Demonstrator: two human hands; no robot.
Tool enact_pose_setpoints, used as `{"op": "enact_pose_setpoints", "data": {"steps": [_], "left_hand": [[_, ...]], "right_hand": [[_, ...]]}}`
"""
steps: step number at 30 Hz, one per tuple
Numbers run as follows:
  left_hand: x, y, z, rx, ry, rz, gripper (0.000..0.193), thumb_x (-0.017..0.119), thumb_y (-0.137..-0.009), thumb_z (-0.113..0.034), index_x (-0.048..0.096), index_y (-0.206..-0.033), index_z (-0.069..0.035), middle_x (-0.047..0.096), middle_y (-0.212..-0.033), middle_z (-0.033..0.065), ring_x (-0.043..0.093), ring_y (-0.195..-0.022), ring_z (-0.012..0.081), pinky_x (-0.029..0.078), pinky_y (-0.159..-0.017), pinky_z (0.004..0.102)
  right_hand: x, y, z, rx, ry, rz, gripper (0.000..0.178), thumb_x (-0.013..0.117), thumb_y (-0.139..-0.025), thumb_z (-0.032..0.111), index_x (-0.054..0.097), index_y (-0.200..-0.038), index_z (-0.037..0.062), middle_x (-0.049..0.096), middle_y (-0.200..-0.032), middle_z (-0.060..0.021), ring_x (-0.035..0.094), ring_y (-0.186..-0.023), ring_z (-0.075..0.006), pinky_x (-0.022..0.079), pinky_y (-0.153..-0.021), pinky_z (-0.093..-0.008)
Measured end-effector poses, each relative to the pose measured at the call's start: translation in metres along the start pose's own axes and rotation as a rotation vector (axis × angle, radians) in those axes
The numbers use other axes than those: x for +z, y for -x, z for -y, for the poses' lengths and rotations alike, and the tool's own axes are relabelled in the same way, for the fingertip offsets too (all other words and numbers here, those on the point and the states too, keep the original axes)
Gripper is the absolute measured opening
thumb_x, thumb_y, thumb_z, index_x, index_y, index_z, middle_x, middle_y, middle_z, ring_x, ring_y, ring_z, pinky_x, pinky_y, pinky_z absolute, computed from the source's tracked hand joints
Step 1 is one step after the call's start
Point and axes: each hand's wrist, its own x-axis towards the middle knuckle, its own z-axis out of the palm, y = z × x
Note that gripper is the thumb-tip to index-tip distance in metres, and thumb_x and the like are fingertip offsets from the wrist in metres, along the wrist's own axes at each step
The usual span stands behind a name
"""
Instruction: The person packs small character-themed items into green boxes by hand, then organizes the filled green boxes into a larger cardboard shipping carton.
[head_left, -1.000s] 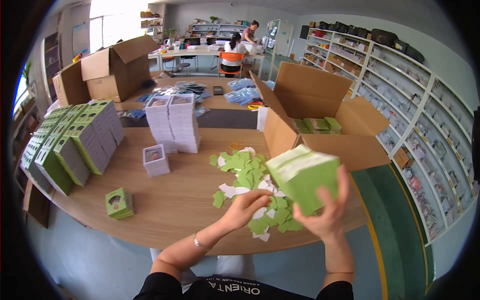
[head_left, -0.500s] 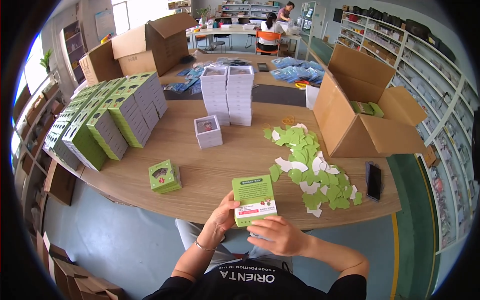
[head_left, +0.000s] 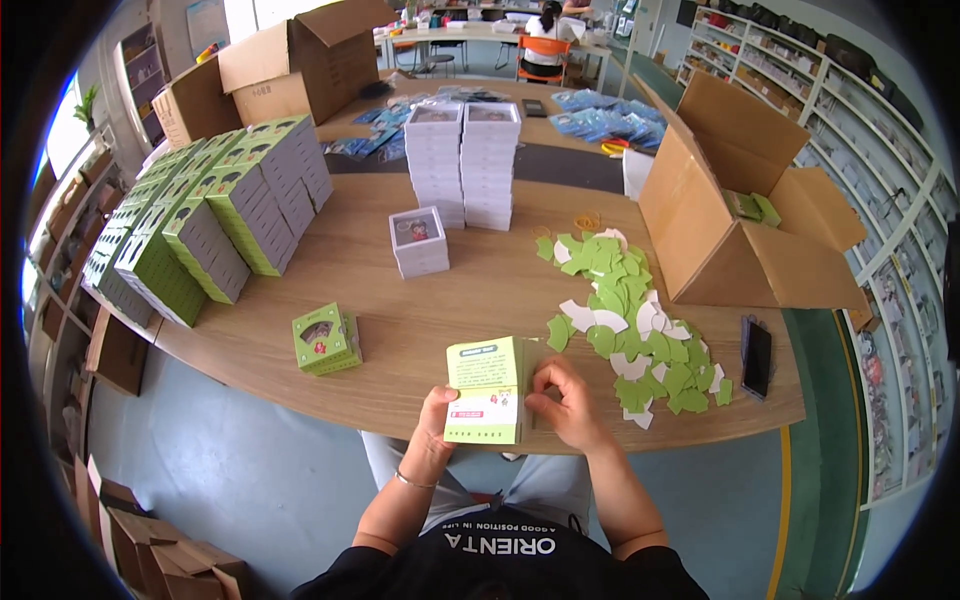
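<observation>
Just over the table's near edge, my left hand (head_left: 434, 418) grips a green-and-white printed carton (head_left: 480, 395) by its left side, with the thumb on the face. My right hand (head_left: 565, 402) is at the carton's right side, its thumb and fingers closed together at the edge there; the fingertips are partly hidden. Farther left on the table sits a green box (head_left: 325, 342) with a curved cut-out window. Beyond my hands stands a short stack of white boxes (head_left: 420, 258), the top one showing a small figure under a clear lid.
Two tall stacks of white boxes (head_left: 460, 165) stand behind. Rows of green boxes (head_left: 215, 220) fill the left. Green and white paper offcuts (head_left: 630, 330) lie at right, beside a phone (head_left: 757, 357) and an open cardboard carton (head_left: 700, 240). Blue packets (head_left: 605, 120) lie farther back.
The carton has moved slightly left and turned, showing its right side. My right hand has gone from its lower edge to its right edge, fingers closing there. The view has tilted down.
</observation>
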Motion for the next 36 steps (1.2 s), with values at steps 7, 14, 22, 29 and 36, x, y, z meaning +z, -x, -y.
{"op": "enact_pose_setpoints", "data": {"steps": [7,14,22,29,36], "left_hand": [[0.032,-0.014,-0.020,-0.083,-0.493,-0.202,0.059,0.072,-0.079,-0.011,0.045,-0.129,0.006,0.062,-0.117,0.0236,0.067,-0.099,0.0325,0.057,-0.086,0.0430],[0.032,-0.010,0.002,-0.005,-0.060,-0.108,0.047,0.065,-0.086,-0.019,0.054,-0.123,0.005,0.066,-0.112,0.0221,0.070,-0.092,0.0307,0.058,-0.083,0.0422],[0.045,-0.025,0.007,0.287,-0.215,-0.265,0.043,0.065,-0.089,-0.018,0.053,-0.123,0.004,0.066,-0.110,0.0200,0.069,-0.093,0.0297,0.059,-0.083,0.0430],[0.061,-0.049,0.029,0.538,-0.491,-0.323,0.033,0.068,-0.088,-0.015,0.056,-0.113,0.003,0.067,-0.099,0.0131,0.069,-0.084,0.0209,0.060,-0.076,0.0347],[0.054,-0.046,0.031,0.558,-0.508,-0.345,0.033,0.068,-0.087,-0.011,0.054,-0.112,0.003,0.066,-0.099,0.0138,0.068,-0.085,0.0211,0.059,-0.075,0.0353]], "right_hand": [[-0.004,0.001,0.016,-0.019,0.222,0.046,0.024,0.075,-0.082,0.009,0.053,-0.081,0.0016,0.055,-0.076,-0.0016,0.050,-0.073,-0.0103,0.042,-0.066,-0.0261],[-0.037,-0.001,0.015,0.101,-0.231,-0.054,0.023,0.079,-0.080,0.009,0.057,-0.074,0.0056,0.052,-0.060,0.0068,0.041,-0.053,0.0012,0.029,-0.047,-0.0157],[0.000,0.034,0.020,0.327,-0.410,-0.255,0.012,0.075,-0.083,0.005,0.063,-0.081,0.0037,0.054,-0.065,0.0066,0.042,-0.056,0.0006,0.030,-0.049,-0.0164],[0.052,0.020,-0.005,-0.110,-0.042,-0.727,0.013,0.071,-0.087,0.006,0.059,-0.085,0.0031,0.055,-0.065,0.0053,0.044,-0.054,0.0002,0.031,-0.047,-0.0180],[0.042,0.010,-0.012,0.004,-0.280,-0.858,0.012,0.068,-0.089,0.006,0.057,-0.084,0.0040,0.055,-0.071,0.0036,0.042,-0.057,-0.0009,0.031,-0.049,-0.0178]]}}
